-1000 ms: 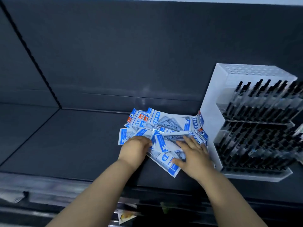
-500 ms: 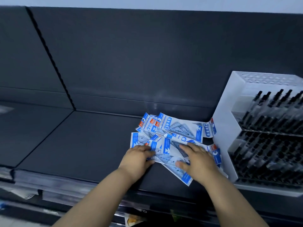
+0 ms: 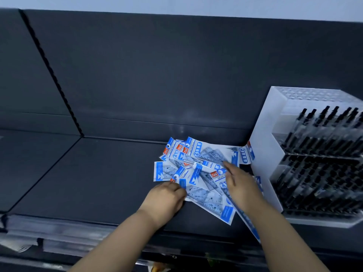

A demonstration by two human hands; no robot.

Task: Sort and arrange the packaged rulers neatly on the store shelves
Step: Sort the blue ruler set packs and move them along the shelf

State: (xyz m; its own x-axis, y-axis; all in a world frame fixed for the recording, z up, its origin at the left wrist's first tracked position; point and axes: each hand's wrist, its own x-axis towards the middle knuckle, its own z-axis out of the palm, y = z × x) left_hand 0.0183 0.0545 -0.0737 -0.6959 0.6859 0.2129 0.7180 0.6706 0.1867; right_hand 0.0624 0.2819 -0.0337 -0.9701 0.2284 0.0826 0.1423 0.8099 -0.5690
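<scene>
Shelf (image 3: 98, 183): dark grey and flat, with a back panel behind it. There's a seam to the next bay on the left.

Pen display rack (image 3: 263, 154): white/clear, standing at the right end of the shelf. Its tiers are full of black pens (image 3: 324, 154).

Packaged rulers (image 3: 198, 173): a loose fan of blue-and-white sleeves lying flat on the shelf. They overlap at mixed angles, and the far-right pack touches the rack wall. One long pack (image 3: 245, 222) overhangs the shelf's front edge, so nothing is squared up yet.

Right hand (image 3: 241, 185): grip released. The fingers are straight and laid flat on top of the pile's right side.

Left hand (image 3: 165, 199): grip clenched. The fingers are curled onto the pile's near-left edge and look to be pinching a pack there, though the fingertips are hidden.

Handling, my read:
- The packs are light and thin, with a stiff plastic ruler inside a slick film sleeve.
- They'll skate over each other easily, and a flat palm push will just re-fan them.
- Better to pinch the long edges or the printed header end, gather them into one stack, and tap it square against the shelf.
- Watch the overhanging pack, which could slide off the front.
</scene>
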